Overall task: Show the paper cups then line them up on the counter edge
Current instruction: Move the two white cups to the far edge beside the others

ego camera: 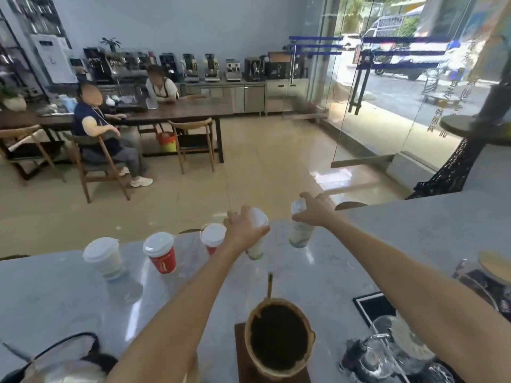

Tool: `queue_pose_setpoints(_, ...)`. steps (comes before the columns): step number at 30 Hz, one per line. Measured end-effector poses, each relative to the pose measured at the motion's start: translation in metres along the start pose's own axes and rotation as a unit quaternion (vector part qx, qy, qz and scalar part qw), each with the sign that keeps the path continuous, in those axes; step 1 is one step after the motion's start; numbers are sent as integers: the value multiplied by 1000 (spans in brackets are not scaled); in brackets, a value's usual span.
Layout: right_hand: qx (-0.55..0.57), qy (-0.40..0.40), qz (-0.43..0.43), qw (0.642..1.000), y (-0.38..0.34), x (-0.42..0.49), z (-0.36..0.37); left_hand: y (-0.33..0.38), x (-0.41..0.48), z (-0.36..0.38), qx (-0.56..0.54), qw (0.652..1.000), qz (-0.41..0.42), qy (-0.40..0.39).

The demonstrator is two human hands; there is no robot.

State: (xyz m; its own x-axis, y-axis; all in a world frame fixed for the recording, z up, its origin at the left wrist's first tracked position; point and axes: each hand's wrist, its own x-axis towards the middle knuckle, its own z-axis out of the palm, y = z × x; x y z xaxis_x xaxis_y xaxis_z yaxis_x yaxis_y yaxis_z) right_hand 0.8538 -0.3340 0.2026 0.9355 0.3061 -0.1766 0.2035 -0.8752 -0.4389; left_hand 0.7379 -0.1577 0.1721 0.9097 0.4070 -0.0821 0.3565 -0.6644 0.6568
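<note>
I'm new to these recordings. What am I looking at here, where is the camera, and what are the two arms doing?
There is no machine: a person wears one wide-angle camera on the head, looking down over a grey counter in a coffee shop. Both bare arms reach forward. The left hand grips a white lidded paper cup; the right hand grips another white cup. Three more lidded cups stand along the far edge: a white one and two red ones. A coffee dripper sits nearest.
</note>
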Motion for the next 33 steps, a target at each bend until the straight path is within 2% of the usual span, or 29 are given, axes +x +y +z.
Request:
queue_pose_setpoints(5,-19,-12,39,999,45,69,42,-28,67,53,-17,1000,-24,-9)
queue_pose_setpoints(11,-15,-19,34,999,82,116,53,-51,114,87,-22,1000,0,20)
queue_pose_setpoints(21,12,-38,17,999,99,118,71,-67,117,108,18,999,-30,-8)
queue_pose_setpoints(27,20,-35,18,999,101,117,67,-66,120,112,11,1000,-27,11)
queue_pose_setpoints(33,8,-36,34,999,99,114,68,-68,116,119,75,996,-28,28)
